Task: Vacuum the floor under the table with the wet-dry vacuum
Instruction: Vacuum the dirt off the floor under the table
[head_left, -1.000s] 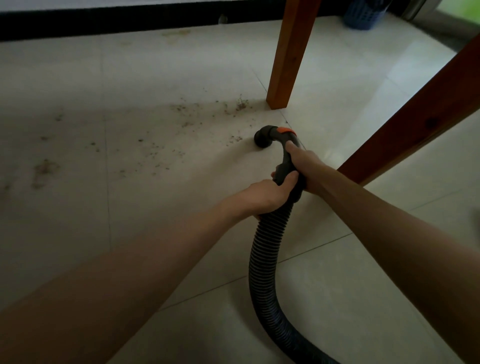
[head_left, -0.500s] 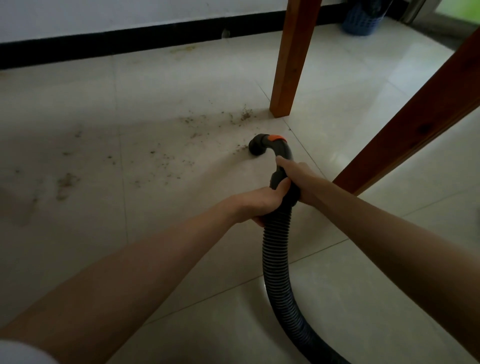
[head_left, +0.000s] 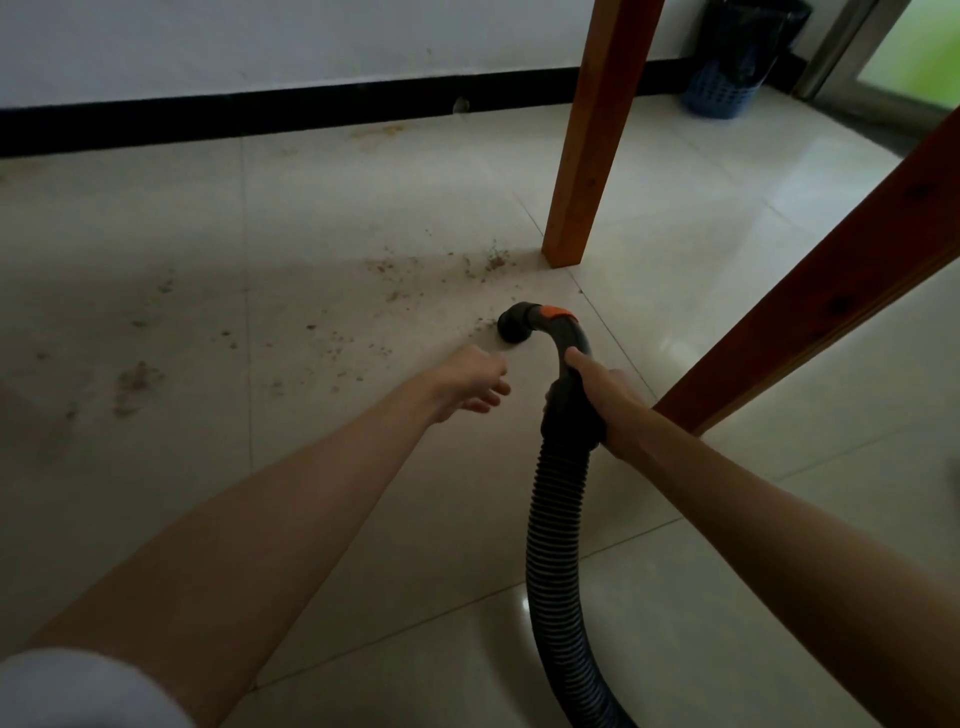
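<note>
Black plastic fills your right hand (head_left: 610, 397), which grips the hose handle (head_left: 569, 374) alone; your left hand (head_left: 475, 379) hovers just beside it with fingers relaxed, holding nothing. From the handle the curved nozzle (head_left: 514, 328) points down at the tile floor (head_left: 363, 208), its mouth at the edge of the crumbs (head_left: 488, 262) near 1 table leg (head_left: 592, 135). Ribbed hose (head_left: 556, 519) trails back toward you. Most of the job looks undone: debris is scattered leftward across 2 tiles, with dusty smudges (head_left: 135, 379) beyond.
</note>
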